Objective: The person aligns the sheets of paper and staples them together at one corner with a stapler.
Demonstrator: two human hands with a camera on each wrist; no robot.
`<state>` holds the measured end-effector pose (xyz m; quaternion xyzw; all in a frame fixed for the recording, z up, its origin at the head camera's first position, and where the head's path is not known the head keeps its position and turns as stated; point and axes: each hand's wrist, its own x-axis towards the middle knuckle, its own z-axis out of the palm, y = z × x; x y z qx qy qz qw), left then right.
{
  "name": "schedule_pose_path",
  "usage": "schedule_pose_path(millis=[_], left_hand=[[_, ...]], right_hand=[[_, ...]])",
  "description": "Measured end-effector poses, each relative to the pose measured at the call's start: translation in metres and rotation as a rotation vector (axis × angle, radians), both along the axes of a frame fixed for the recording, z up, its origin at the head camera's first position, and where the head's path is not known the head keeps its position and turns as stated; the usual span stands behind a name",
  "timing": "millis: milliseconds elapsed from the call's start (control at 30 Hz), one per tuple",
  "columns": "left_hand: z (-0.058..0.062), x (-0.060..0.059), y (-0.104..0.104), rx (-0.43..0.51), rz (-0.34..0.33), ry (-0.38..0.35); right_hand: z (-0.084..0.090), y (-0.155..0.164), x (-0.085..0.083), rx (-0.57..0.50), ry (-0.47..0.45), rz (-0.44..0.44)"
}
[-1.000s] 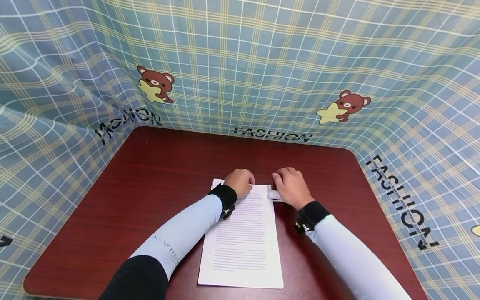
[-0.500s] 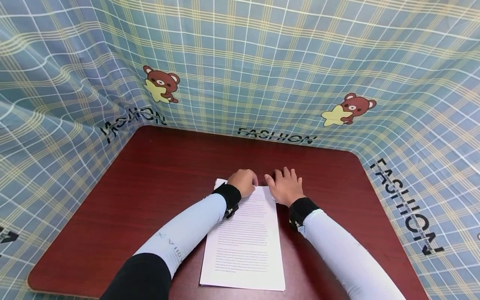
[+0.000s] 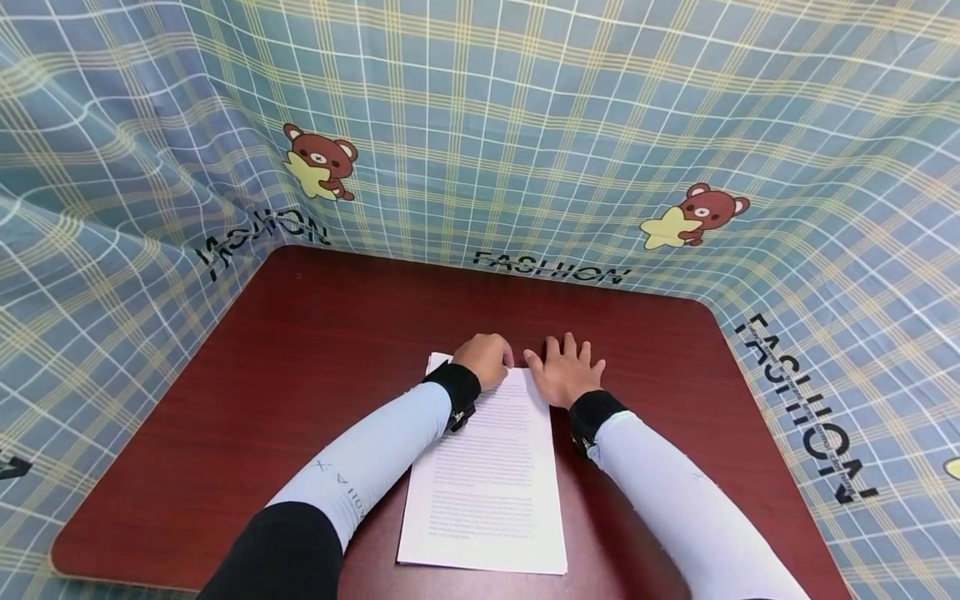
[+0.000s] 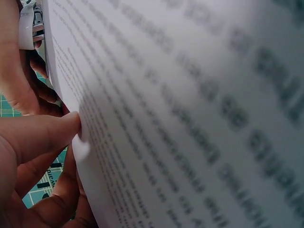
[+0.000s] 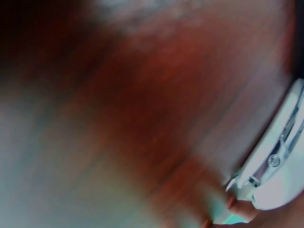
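Note:
A stack of printed paper sheets (image 3: 487, 483) lies lengthwise before me. My left hand (image 3: 483, 360) pinches its far edge; in the left wrist view the thumb (image 4: 57, 130) lies on the printed face with the fingers behind the sheets. At the far right corner, my right hand (image 3: 564, 375) lies with its fingers spread, palm down over a white stapler (image 5: 278, 185). The head view has the stapler hidden beneath that hand. In the left wrist view, the stapler's end sits at the paper's edge, close by the right hand.
The dark red table (image 3: 300, 400) extends around the paper on all sides. Plaid cloth (image 3: 420, 150) with printed bears hangs behind it and along both sides. Each wrist wears a black band.
My right hand has shifted left to the paper's corner and spread its fingers, covering the stapler that showed earlier. The left hand keeps its hold on the sheets.

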<state>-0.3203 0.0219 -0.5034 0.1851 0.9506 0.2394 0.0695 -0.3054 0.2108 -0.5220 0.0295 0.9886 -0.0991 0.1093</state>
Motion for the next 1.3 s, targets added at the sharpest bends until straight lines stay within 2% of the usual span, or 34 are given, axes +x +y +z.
schedule_pose_path(millis=[200, 367, 500, 800, 933, 1100, 1300], left_hand=[[0.006, 0.001, 0.0, -0.02, -0.017, 0.02], [0.004, -0.001, 0.0, -0.041, -0.011, -0.006], [0.003, -0.006, 0.001, -0.043, -0.008, -0.012], [0.002, -0.009, 0.002, -0.057, -0.016, -0.016], [0.002, -0.008, 0.002, -0.052, -0.008, -0.012], [0.004, -0.005, 0.002, -0.075, 0.002, -0.021], [0.004, -0.01, 0.004, -0.085, 0.003, -0.02]], right_hand=[[0.003, -0.006, -0.002, 0.076, -0.004, -0.015], [-0.003, -0.008, -0.005, 0.137, -0.032, -0.012], [-0.008, -0.008, -0.008, 0.174, -0.008, -0.011], [-0.005, -0.012, -0.007, 0.264, -0.019, 0.016], [-0.005, -0.012, -0.007, 0.254, -0.025, 0.016], [-0.003, -0.012, -0.006, 0.183, -0.061, 0.015], [0.005, -0.006, -0.008, 0.134, -0.066, 0.024]])
